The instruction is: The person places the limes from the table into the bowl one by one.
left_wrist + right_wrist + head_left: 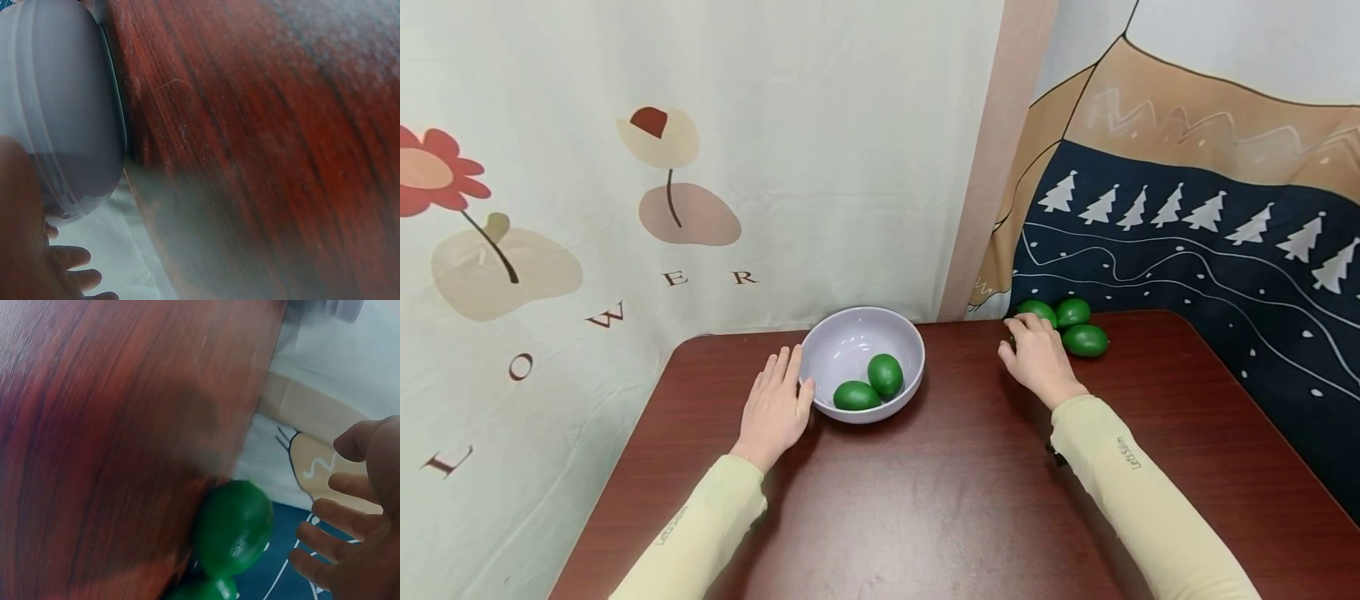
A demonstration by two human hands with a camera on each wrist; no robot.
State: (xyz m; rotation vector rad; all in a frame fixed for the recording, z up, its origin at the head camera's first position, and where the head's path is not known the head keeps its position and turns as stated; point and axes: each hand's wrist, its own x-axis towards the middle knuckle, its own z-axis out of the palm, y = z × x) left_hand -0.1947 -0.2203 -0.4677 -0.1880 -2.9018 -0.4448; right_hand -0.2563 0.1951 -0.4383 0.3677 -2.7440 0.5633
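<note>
A pale lavender bowl (862,333) stands near the back edge of the table, with two smooth green lime-like fruits (885,375) inside. My left hand (777,407), fingers straight, rests against the bowl's left side; the left wrist view shows the thumb along the bowl's outer wall (69,94). At the back right lie three visible green fruits (1086,340) in a cluster. Just above and left of them is my right hand (1037,352), partly covering one. In the right wrist view its loosely bent fingers (340,515) hold nothing and stay apart from the nearest fruit (232,528).
The dark red-brown wooden table (910,508) has rounded back corners. Right behind it hangs a pale curtain (850,167) with flower prints and letters. A navy and tan printed cloth (1150,250) hangs behind the right side, close to the fruits.
</note>
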